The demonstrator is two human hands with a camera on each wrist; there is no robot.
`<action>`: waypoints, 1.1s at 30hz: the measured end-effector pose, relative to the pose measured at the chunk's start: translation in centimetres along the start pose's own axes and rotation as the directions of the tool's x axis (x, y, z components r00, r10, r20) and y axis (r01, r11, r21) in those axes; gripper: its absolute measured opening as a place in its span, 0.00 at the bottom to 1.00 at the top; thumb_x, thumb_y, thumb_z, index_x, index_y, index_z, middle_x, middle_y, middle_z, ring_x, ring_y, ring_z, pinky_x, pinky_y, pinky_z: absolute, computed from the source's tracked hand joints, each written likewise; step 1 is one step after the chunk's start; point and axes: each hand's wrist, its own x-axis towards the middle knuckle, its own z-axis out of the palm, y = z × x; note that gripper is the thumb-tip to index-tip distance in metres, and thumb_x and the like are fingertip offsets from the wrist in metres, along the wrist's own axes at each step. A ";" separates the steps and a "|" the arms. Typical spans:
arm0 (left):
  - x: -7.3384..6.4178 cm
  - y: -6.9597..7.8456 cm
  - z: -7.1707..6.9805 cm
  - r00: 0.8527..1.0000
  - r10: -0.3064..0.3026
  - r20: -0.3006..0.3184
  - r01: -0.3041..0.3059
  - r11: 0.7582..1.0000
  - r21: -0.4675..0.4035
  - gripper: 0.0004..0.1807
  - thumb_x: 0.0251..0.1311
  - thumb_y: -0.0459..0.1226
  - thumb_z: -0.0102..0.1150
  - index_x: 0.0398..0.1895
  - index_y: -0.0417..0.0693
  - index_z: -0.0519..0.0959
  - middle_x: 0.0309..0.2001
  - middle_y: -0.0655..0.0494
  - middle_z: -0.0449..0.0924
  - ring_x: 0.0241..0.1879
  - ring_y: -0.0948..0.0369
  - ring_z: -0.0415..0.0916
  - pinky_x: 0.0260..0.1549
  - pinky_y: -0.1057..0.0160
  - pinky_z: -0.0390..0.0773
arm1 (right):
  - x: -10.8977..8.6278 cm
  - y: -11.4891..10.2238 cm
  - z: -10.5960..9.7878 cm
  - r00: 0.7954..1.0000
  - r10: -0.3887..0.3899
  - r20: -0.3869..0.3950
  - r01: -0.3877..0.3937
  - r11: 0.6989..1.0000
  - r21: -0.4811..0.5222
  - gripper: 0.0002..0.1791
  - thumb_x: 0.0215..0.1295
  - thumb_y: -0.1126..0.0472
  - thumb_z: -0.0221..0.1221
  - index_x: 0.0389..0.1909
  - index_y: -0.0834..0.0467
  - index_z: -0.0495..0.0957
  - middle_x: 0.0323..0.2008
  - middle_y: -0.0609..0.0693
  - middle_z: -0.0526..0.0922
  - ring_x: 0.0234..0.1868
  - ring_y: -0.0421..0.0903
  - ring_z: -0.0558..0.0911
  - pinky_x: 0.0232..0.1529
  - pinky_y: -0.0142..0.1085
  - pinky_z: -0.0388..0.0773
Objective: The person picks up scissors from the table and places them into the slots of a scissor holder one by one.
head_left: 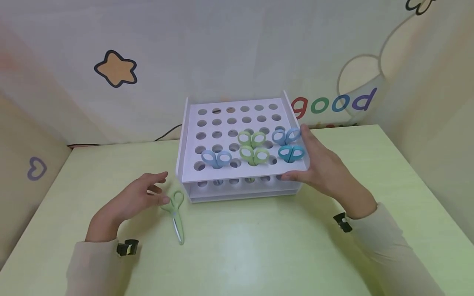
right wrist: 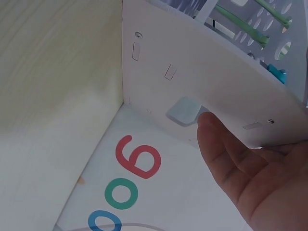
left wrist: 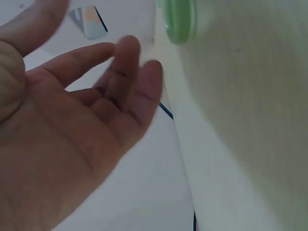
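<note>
A pair of light green scissors (head_left: pixel 178 227) lies on the table left of a white rack (head_left: pixel 222 176) with rows of round holes. My left hand (head_left: pixel 138 198) hovers beside its handles, fingers loosely bent and apart; in the left wrist view its palm holds nothing and a green handle (left wrist: pixel 179 21) shows above. With my right hand (head_left: pixel 323 167) I grip the rack's right side, thumb at the front edge and fingers along the side panel (right wrist: pixel 192 77). Standing handles-up in the rack are light blue scissors (head_left: pixel 216 159), two green pairs, another light blue pair and teal scissors (head_left: pixel 291 154).
The rack has a lower holed shelf (head_left: pixel 226 190) under its top. Behind the table (head_left: pixel 237 246) hangs a printed cloth (head_left: pixel 237 49) with a star and coloured letters. A dark cable (head_left: pixel 168 132) runs along the back edge.
</note>
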 end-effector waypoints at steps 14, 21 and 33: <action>0.5 -2.0 1.3 0.999 -0.014 0.047 0.010 0.996 0.091 0.33 0.53 0.28 0.72 0.65 0.37 0.75 0.48 0.43 0.69 0.46 0.50 0.70 0.44 0.53 0.73 | -0.2 0.1 0.1 1.000 -0.019 -0.009 0.019 0.999 0.025 0.74 0.52 0.37 0.73 0.81 0.54 0.26 0.80 0.58 0.41 0.74 0.62 0.55 0.68 0.59 0.58; 0.7 -1.5 2.0 1.000 -0.011 0.026 0.008 0.994 0.105 0.24 0.52 0.27 0.71 0.55 0.40 0.79 0.46 0.43 0.68 0.43 0.50 0.70 0.42 0.54 0.73 | -0.2 0.2 0.1 1.000 -0.018 -0.011 0.019 0.999 0.028 0.73 0.53 0.38 0.73 0.81 0.53 0.27 0.80 0.59 0.43 0.74 0.62 0.55 0.67 0.60 0.59; 0.7 -0.9 2.3 1.000 0.004 -0.014 0.000 0.964 0.265 0.21 0.53 0.26 0.70 0.49 0.41 0.75 0.45 0.41 0.70 0.38 0.51 0.73 0.40 0.50 0.75 | -0.2 0.1 0.0 0.999 -0.032 -0.020 0.033 0.999 0.027 0.73 0.53 0.39 0.74 0.81 0.55 0.28 0.80 0.58 0.42 0.75 0.62 0.54 0.68 0.59 0.58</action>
